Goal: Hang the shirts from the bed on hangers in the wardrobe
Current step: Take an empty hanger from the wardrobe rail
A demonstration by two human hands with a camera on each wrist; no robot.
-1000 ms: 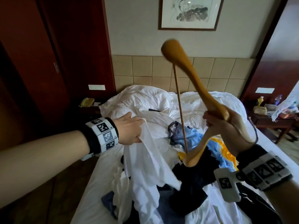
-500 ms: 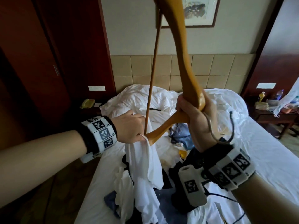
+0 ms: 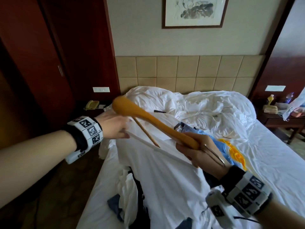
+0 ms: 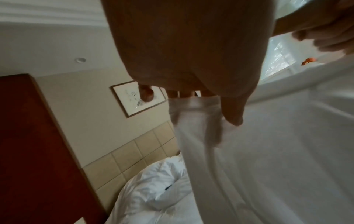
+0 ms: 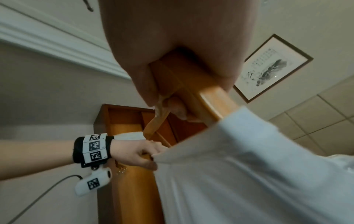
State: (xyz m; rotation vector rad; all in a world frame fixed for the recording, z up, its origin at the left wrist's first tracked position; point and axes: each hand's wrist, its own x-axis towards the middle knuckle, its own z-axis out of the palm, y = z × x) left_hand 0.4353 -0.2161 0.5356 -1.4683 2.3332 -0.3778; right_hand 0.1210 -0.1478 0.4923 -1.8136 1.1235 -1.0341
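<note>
The person is standing at the side of the bed (image 3: 272, 154) and is holding a white shirt (image 3: 165, 171) stretched between both hands above the pile of other clothes. The left hand (image 3: 113, 128) is pinching one edge of the shirt; in the left wrist view the fabric is bunched between the thumb and the fingers (image 4: 232, 109). The right hand (image 3: 199, 151) is closing around the middle of a wooden hanger (image 3: 153, 120), near its metal hook (image 3: 214, 156), and it seems to be catching the other part of the shirt edge under the same fingers, but I cannot tell this for sure. One arm of the hanger is pointing toward the left hand, above the taut edge of the cloth; the other arm seems to be going under the cloth. The shirt is looking light, thin and very soft, so it is hanging down loose and is taking no shape of its own; I judge it will slip off easily if only one layer is pinched. The best place to hold it is probably the collar or shoulder seam, where the cloth is thicker. The hanger is stiff and smooth, so it is easy to steer from its centre, but the fabric may slide along the polished wood. A blue shirt with a yellow print (image 3: 231, 149) is lying on the bed behind the right hand, waiting.
</note>
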